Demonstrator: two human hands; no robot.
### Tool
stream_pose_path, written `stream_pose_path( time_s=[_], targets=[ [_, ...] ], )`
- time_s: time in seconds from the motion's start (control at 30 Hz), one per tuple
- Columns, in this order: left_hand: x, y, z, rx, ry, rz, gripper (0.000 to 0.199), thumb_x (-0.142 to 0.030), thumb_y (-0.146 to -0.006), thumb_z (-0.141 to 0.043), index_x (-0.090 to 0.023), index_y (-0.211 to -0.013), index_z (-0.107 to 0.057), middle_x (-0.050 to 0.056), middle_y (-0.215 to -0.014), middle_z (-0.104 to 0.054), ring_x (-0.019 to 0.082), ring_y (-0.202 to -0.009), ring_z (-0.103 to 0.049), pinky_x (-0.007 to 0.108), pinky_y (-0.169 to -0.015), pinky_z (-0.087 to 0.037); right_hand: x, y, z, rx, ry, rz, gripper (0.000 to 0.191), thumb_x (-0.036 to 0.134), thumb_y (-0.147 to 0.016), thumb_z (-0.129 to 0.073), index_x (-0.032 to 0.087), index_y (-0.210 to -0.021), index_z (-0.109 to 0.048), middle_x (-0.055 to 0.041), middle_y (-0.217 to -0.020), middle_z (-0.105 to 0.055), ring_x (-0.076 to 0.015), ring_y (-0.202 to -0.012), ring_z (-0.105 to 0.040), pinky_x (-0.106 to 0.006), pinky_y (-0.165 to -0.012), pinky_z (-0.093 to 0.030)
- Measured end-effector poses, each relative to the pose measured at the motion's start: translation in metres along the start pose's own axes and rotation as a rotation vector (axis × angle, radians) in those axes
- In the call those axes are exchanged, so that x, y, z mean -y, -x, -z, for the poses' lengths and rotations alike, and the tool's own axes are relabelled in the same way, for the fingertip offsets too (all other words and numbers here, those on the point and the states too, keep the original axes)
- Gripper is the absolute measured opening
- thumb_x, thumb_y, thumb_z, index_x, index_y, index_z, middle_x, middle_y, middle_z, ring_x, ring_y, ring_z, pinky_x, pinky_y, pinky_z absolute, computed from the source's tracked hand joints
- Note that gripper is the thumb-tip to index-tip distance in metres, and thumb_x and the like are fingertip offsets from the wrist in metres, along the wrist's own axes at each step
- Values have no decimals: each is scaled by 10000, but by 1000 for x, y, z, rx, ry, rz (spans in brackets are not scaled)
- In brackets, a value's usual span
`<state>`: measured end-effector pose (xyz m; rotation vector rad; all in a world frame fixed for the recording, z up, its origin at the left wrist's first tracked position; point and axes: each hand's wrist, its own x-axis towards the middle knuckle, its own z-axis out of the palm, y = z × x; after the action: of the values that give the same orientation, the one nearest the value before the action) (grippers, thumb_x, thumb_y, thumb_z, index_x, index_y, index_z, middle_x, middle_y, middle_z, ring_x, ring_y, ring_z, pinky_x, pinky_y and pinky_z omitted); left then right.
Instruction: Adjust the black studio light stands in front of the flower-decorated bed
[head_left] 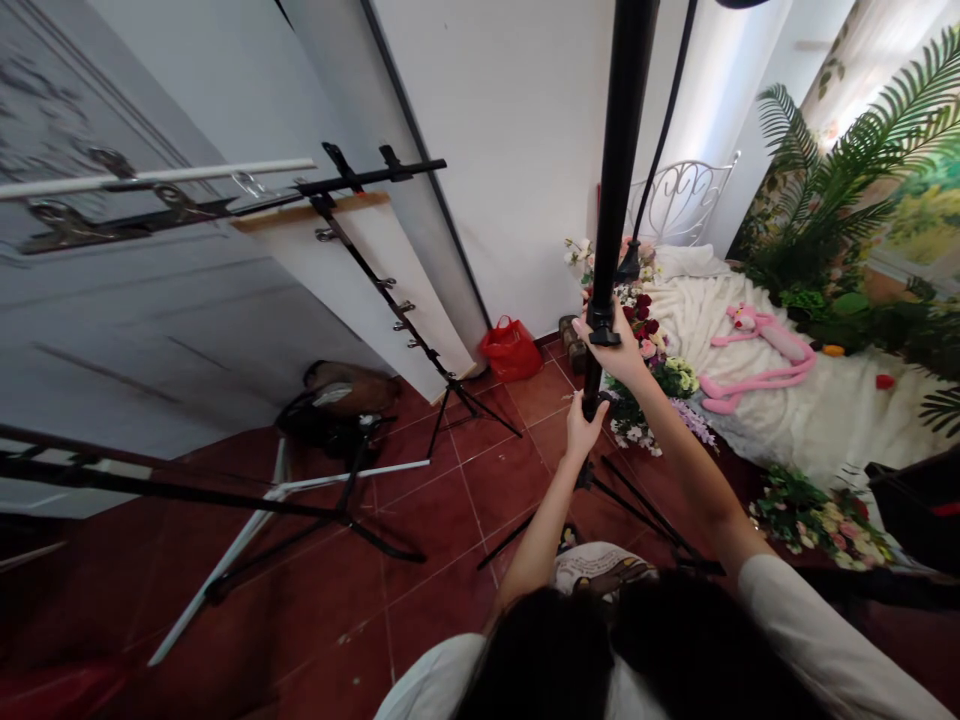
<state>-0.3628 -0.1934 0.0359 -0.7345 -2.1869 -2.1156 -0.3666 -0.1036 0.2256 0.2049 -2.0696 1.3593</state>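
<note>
A tall black stand (624, 130) rises upright right of centre, with a black cable (670, 110) hanging beside its pole. My right hand (616, 345) is closed around the pole at a black clamp collar, its thumb on the far left side. Lower down, my left hand (583, 428) wraps the thinner section of the pole beside a dark knob. The stand's legs spread on the red tiled floor (502, 490) below my hands.
Left are a backdrop stand (382, 290) with clips and a white board (352, 270), and a white-legged stand (255, 520). A red bag (511, 350) sits by the wall. Right are flowers (679, 377), a pink plush toy (772, 340) on white cloth (787, 425), and palm leaves (862, 150).
</note>
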Motion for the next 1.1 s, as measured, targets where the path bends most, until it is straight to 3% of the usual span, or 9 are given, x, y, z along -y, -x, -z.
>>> stream_pose_path(
  time_s=[0.2,0.33,0.4,0.53,0.63,0.73,0.83,1.03,1.1],
  targets=[
    [-16,-37,-16,37,305,74,596,-764,-748,-467,-178,-749,-572,15,-587,-592,120,-477,-533,247,-488,-437,-58,41,41,224,-95,-328,479,599,-853,-528,205,-1122,-570,-82,-1098,-637,-212,-1073,-600,-348,-925,-511],
    [-11,-43,-15,79,312,128,703,-871,-650,-418,-180,-554,-503,-11,-426,-477,94,-368,-433,233,-412,-341,-107,75,34,222,170,-887,471,550,-944,-349,149,-898,-592,-109,-779,-651,-218,-730,-647,-381,-719,-554],
    [-10,-42,-14,77,300,125,718,-880,-642,-410,-177,-530,-500,-10,-412,-464,88,-365,-422,229,-412,-326,-120,83,24,279,287,-980,474,533,-956,-328,143,-875,-585,-93,-669,-622,-209,-599,-613,-375,-646,-542],
    [-9,-40,-16,44,288,104,733,-897,-634,-378,-184,-494,-468,-14,-398,-430,81,-367,-389,229,-411,-305,-129,82,13,378,420,-867,466,532,-933,-412,161,-703,-574,-37,-518,-523,-187,-538,-578,-319,-637,-504],
    [-7,-41,-18,17,261,101,736,-905,-637,-350,-193,-467,-431,-17,-386,-407,81,-370,-373,231,-410,-293,-132,82,11,428,255,-563,531,591,-901,-440,211,-534,-491,18,-419,-412,-131,-423,-455,-285,-528,-443],
    [-5,-41,-19,5,221,99,725,-888,-663,-344,-194,-474,-440,-21,-390,-401,85,-382,-371,232,-422,-294,-138,92,7,283,133,-267,595,689,-872,-387,231,-496,-441,32,-410,-391,-110,-399,-376,-265,-439,-361],
    [-4,-43,-19,-7,197,85,720,-878,-672,-347,-196,-464,-440,-17,-396,-404,91,-397,-384,236,-437,-304,-142,103,3,150,151,-211,614,713,-877,-342,225,-513,-422,22,-442,-411,-103,-433,-388,-254,-439,-331],
    [-1,-42,-21,-46,180,108,730,-886,-660,-355,-188,-471,-456,-12,-412,-416,92,-402,-389,235,-434,-290,-104,61,20,-45,81,-137,560,718,-878,-334,199,-976,-518,-51,-855,-611,-147,-732,-574,-273,-649,-486],
    [-1,-41,-23,-46,181,105,741,-900,-645,-345,-187,-475,-454,-12,-415,-418,92,-400,-391,236,-434,-292,-70,32,24,-14,-19,7,674,707,-749,-590,210,-1182,-450,-82,-1052,-600,-177,-902,-602,-305,-753,-514]
  ],
)
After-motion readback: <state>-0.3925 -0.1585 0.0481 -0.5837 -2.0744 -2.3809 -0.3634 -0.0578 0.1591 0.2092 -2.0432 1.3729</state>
